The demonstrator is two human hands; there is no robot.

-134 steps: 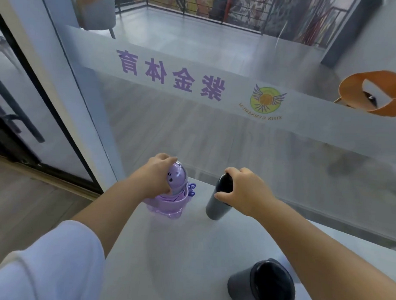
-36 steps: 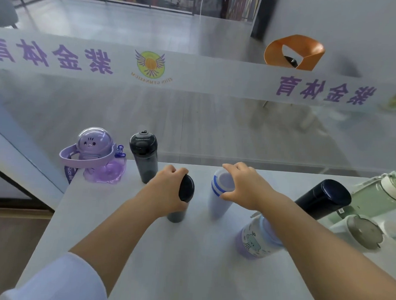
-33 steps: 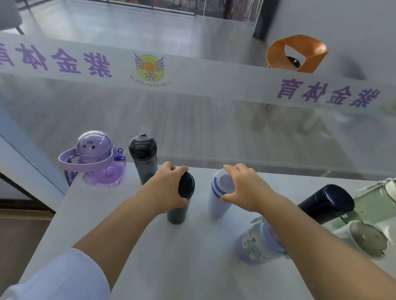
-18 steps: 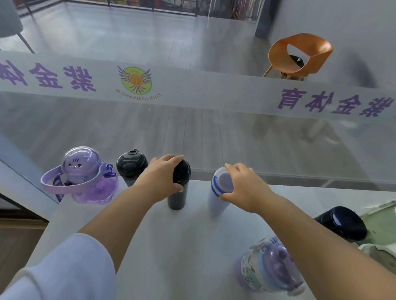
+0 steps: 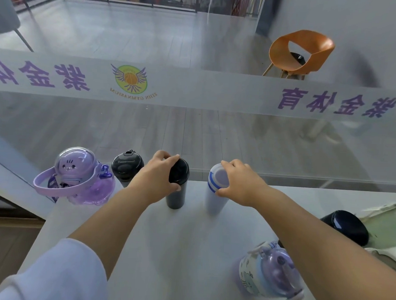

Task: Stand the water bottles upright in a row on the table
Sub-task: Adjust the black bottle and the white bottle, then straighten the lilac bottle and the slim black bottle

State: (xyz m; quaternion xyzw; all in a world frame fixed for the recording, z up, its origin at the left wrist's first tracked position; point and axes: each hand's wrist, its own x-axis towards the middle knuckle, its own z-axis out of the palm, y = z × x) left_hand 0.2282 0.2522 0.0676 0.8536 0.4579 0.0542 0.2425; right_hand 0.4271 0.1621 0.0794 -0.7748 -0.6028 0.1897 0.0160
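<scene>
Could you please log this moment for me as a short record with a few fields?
surface: white table beside a glass wall
left hand: gripping black bottle, upright
right hand: gripping white blue-striped bottle, upright
already in row: purple cartoon bottle, dark grey bottle
waiting nearby: small lilac bottle, navy bottle

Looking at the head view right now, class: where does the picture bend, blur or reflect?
Head view: the wide lens curves the table edges and the banner on the glass wall; the patterned bottle near the bottom right is soft and smeared; the glass carries faint reflections; light is even, with only weak shadows under the black bottle and white bottle.
</scene>
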